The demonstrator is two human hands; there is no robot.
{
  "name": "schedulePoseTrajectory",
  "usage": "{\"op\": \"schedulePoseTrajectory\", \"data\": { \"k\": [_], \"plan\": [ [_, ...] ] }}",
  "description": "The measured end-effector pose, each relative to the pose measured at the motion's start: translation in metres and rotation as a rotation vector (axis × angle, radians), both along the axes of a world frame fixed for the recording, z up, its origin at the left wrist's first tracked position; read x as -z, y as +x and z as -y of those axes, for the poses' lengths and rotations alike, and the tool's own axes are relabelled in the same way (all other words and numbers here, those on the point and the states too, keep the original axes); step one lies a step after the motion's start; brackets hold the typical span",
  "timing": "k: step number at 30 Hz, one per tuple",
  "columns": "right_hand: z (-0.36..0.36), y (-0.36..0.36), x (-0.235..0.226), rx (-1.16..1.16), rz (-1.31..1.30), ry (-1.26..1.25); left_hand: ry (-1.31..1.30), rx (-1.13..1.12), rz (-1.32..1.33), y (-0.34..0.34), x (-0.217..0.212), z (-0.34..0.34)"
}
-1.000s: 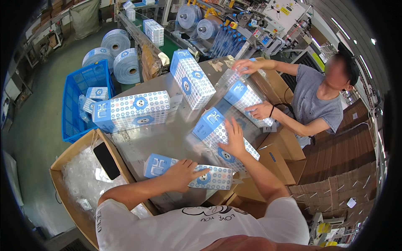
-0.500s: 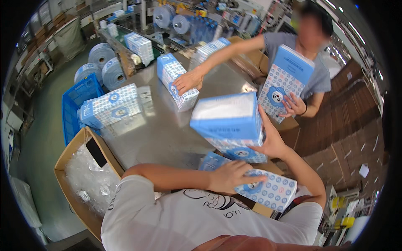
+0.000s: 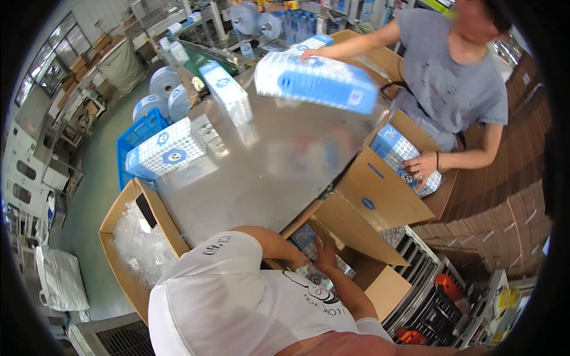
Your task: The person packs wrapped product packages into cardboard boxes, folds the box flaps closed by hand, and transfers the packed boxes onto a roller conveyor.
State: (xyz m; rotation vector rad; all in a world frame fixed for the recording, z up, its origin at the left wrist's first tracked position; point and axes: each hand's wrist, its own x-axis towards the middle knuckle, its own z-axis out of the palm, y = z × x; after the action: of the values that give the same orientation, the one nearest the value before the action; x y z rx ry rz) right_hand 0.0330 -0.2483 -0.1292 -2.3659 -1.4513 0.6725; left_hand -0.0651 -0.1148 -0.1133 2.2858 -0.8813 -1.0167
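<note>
A metal table (image 3: 237,196) fills the centre. At its left edge, a tissue pack (image 3: 169,153) stands beside a plastic crate (image 3: 122,157); film rolls (image 3: 161,83) lie behind, upper left. A carton (image 3: 110,249) at lower left contains loose plastic film (image 3: 139,246). Packaged tissues (image 3: 304,235) lie in an open carton (image 3: 386,291), lower centre. Another carton (image 3: 380,193), right, stands before flattened cartons (image 3: 499,219).

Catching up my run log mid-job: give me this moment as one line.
left hand + right hand: on blue-and-white packaging | place: inside open carton | co-worker: one hand on held pack, another on boxed pack
</note>
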Motion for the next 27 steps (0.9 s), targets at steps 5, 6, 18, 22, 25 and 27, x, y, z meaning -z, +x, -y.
{"op": "schedulePoseTrajectory", "data": {
  "k": [5,6,18,22,25,27],
  "plan": [
    [-0.085,0.04,-0.039,-0.558,-0.075,-0.683,-0.235,-0.451,-0.174,-0.006,-0.039,-0.042],
    [-0.13,0.042,-0.1,-0.706,-0.12,-0.625,-0.238,-0.502,-0.152,-0.015,-0.067,-0.06],
    [-0.529,-0.002,-0.225,-0.177,0.433,0.251,-0.754,-1.463,-0.083,-0.163,-0.08,-0.128],
    [-0.509,-0.01,-0.217,-0.098,0.419,0.109,-0.751,-1.533,-0.09,-0.164,-0.087,-0.132],
    [-0.456,-0.004,-0.219,-0.166,0.417,0.14,-0.642,-1.576,-0.076,-0.151,-0.104,-0.142],
    [-0.407,-0.007,-0.222,-0.224,0.398,0.163,-0.457,-1.466,0.115,-0.138,-0.098,-0.148]
  ]
}}
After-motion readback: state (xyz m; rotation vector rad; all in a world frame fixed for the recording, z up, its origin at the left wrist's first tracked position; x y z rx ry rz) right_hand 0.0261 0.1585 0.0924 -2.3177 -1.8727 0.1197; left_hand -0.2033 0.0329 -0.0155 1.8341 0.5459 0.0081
